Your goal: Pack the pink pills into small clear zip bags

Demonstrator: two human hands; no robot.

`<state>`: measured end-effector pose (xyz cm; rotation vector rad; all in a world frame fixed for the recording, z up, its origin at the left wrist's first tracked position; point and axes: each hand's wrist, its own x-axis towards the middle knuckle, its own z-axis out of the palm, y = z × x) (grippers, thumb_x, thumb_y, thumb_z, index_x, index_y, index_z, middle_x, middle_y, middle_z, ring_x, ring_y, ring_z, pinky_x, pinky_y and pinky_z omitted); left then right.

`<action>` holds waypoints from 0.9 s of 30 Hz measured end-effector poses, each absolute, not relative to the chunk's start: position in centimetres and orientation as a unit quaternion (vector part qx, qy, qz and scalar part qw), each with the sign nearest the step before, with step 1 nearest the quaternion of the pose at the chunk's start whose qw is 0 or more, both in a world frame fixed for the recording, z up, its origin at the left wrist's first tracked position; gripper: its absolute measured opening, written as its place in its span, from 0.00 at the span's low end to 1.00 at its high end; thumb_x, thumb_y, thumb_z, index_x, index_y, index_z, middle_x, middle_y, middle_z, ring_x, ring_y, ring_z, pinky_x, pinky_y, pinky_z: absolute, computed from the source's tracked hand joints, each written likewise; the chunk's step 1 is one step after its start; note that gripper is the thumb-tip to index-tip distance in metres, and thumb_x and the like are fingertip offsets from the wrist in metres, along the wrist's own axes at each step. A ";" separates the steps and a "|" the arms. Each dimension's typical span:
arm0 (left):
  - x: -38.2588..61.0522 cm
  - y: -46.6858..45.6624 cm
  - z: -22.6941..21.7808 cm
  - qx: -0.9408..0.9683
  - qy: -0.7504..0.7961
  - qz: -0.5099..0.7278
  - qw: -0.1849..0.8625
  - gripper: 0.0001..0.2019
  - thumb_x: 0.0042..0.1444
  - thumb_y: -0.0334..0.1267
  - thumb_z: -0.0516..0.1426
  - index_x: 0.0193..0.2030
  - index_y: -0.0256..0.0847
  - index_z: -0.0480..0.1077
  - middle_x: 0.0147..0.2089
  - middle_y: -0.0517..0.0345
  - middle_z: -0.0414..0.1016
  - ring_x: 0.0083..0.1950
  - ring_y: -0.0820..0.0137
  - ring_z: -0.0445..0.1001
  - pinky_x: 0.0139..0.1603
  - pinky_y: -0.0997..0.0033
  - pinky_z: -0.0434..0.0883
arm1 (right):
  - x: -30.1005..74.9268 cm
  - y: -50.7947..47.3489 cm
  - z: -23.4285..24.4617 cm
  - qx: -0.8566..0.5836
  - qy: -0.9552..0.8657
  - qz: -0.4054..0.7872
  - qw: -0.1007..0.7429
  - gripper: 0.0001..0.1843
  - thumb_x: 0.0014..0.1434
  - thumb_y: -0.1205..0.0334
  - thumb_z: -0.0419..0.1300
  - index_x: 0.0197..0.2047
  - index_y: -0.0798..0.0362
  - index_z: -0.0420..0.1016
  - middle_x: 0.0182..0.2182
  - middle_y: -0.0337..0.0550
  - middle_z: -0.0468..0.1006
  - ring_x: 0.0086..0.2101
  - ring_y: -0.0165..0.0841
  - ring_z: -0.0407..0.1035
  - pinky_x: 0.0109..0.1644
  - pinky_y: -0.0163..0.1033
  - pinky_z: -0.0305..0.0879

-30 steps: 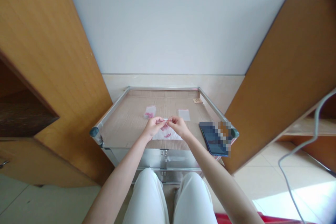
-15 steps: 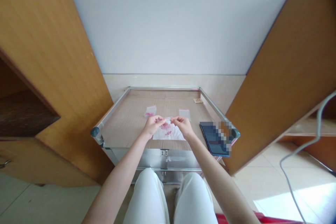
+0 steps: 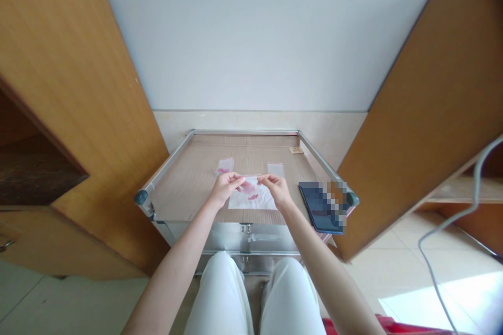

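Note:
Between my two hands is a small clear zip bag (image 3: 250, 181) with reddish bits inside. My left hand (image 3: 226, 188) pinches its left top corner, and my right hand (image 3: 275, 188) pinches the right one. Beneath the bag a white sheet (image 3: 238, 203), like a tissue, lies flat with a small cluster of red pieces (image 3: 253, 197) on it; they are too small to name. Just past my left hand lies another clear zip bag (image 3: 225, 166) with similar red bits. A flat clear bag (image 3: 275, 169) with a pinkish top edge rests beyond my right hand.
The low table (image 3: 181, 188) has a brown top and metal rim. On its right sit a dark phone or tablet (image 3: 320, 214), partly blurred, and a small tan card (image 3: 296, 151). Wooden cabinets (image 3: 118, 167) flank it, a wall (image 3: 251, 36) stands behind, and a grey cable (image 3: 448, 230) hangs right.
My hands have moved slightly apart, my left hand a little leftward and my right hand a little rightward. The zip bag's top edge now shows more widely between them.

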<state>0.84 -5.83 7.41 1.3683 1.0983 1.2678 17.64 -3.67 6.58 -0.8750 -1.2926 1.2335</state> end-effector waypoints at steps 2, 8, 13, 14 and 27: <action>0.6 -5.8 7.3 0.558 0.453 0.517 0.465 0.12 0.45 0.42 0.57 0.28 0.33 0.68 0.28 0.51 0.75 0.28 0.71 0.71 0.28 0.74 0.66 | 17.8 -3.6 6.5 -0.372 -0.551 0.512 0.545 0.08 0.42 0.59 0.60 0.21 0.55 0.72 0.20 0.40 0.73 0.25 0.28 0.66 0.34 0.35 0.59; 0.1 -5.7 7.1 0.565 0.447 0.511 0.468 0.13 0.46 0.44 0.56 0.29 0.33 0.69 0.30 0.50 0.75 0.31 0.69 0.72 0.31 0.71 0.67 | 17.8 -3.4 6.4 -0.375 -0.546 0.523 0.536 0.11 0.42 0.56 0.61 0.23 0.56 0.73 0.21 0.43 0.75 0.25 0.30 0.67 0.33 0.36 0.61; 0.1 -5.7 6.1 0.552 0.446 0.541 0.453 0.15 0.49 0.45 0.53 0.36 0.33 0.69 0.36 0.48 0.74 0.37 0.67 0.72 0.41 0.66 0.67 | 17.9 -3.4 6.7 -0.372 -0.542 0.545 0.521 0.13 0.40 0.54 0.62 0.23 0.57 0.73 0.20 0.44 0.74 0.23 0.30 0.68 0.30 0.35 0.62; 0.2 -5.8 5.8 0.548 0.444 0.555 0.441 0.17 0.50 0.45 0.52 0.41 0.34 0.68 0.38 0.48 0.73 0.39 0.66 0.72 0.44 0.65 0.66 | 17.9 -3.5 6.7 -0.374 -0.536 0.549 0.521 0.14 0.40 0.54 0.62 0.24 0.58 0.73 0.21 0.44 0.74 0.23 0.30 0.68 0.29 0.35 0.63; 5.3 -8.5 4.3 0.627 0.529 0.569 0.058 0.37 0.42 0.40 0.59 0.58 0.44 0.47 0.58 0.44 0.50 0.59 0.58 0.51 0.56 0.55 0.54 | 15.4 -5.3 6.7 -0.362 -0.449 0.604 0.551 0.20 0.41 0.51 0.60 0.36 0.57 0.75 0.33 0.49 0.76 0.27 0.36 0.71 0.32 0.39 0.66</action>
